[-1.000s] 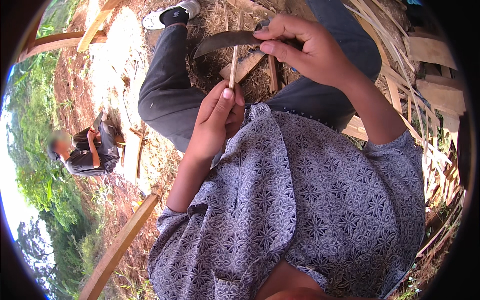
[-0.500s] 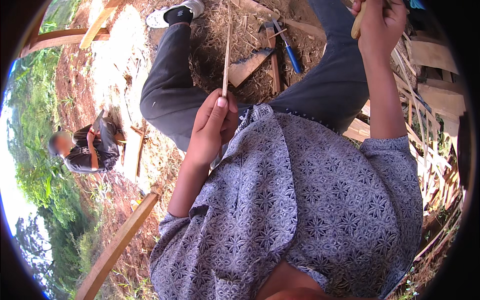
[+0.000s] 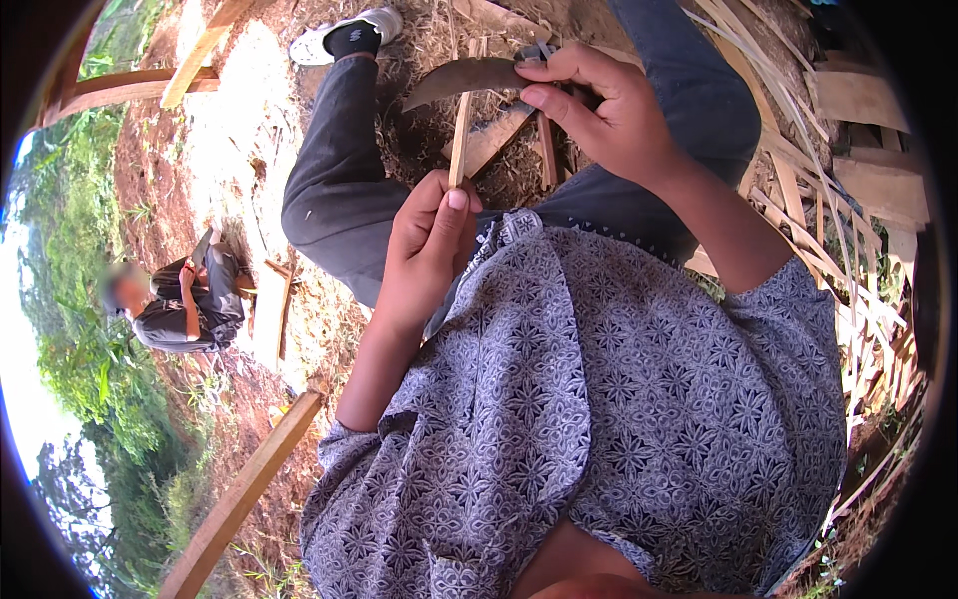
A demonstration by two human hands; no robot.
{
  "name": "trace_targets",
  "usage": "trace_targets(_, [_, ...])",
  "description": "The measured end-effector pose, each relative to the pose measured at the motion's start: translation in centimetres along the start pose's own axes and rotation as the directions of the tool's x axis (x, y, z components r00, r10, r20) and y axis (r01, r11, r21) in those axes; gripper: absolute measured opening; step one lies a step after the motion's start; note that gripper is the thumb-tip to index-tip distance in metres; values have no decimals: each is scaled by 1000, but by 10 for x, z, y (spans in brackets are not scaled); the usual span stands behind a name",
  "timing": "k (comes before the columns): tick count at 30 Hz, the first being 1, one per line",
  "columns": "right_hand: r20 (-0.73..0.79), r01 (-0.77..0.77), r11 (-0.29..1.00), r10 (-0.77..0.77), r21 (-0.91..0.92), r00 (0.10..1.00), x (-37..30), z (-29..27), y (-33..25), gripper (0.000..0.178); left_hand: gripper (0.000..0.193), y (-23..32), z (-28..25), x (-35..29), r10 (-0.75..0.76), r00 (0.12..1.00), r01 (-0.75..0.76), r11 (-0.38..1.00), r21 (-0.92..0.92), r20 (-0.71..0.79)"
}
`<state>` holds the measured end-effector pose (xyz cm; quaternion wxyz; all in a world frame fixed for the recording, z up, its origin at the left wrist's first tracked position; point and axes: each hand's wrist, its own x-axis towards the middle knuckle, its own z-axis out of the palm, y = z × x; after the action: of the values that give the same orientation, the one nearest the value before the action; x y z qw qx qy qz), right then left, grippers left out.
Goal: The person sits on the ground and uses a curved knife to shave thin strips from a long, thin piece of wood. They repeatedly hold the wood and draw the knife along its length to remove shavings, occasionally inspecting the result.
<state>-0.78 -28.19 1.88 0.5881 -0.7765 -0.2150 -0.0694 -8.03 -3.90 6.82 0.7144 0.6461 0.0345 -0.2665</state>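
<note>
Presently, both hands are occupied, one with stock and one with a cutting tool. The left hand (image 3: 429,235) is closed around the lower end of a thin, pale wooden stick (image 3: 459,140), its thumb pressed along the near face. The stick stands out from the fist, over the ground between the person's legs, pointing away from the body. The right hand (image 3: 604,110) is gripping a knife with a dark, curved blade (image 3: 464,82), thumb and fingers pinched at the blade's base; its handle is concealed by the hand. The blade lies crosswise over the stick, beyond the left fist, its tip directed leftward. Whether the edge bites into the wood cannot be determined.

Beneath the work, shavings (image 3: 431,35) are scattered over the ground, where a flat wood offcut (image 3: 496,140) lies beside a narrow reddish-brown length of wood (image 3: 547,155). Both are partly covered from view. Toward the right edge of the visible ground, long split strips (image 3: 788,185) are heaped near broad boards (image 3: 863,103). Toward the left edge, a seated person (image 3: 180,324) in dark clothing is near a plank (image 3: 269,314); a squared timber (image 3: 239,494) slants across the lower left.
</note>
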Motion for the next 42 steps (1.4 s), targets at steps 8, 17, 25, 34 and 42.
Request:
trace_targets(8, [-730, 19, 988, 102, 155, 676, 52, -79, 46, 16, 25, 1, -4, -23, -30, 999, 26, 995, 96, 41])
trace_targets(17, [-60, -102, 937, 129, 334, 990, -1, -2, -1, 19, 23, -1, -15, -1, 103, 989, -81, 977, 199, -102])
trace_targets(25, [58, 4, 995, -10, 95, 998, -5, 17, 1, 18, 24, 4, -9, -6, 39, 995, -21, 980, 196, -90])
trace_targets(34, [-652, 158, 981, -45, 116, 757, 35, -64, 50, 17, 23, 2, -5, -20, 41, 999, -33, 965, 261, -27])
trace_targets(42, [-448, -82, 964, 191, 251, 873, 9, -58, 23, 18, 23, -10, -8, -15, 2, 997, 12, 986, 165, -83])
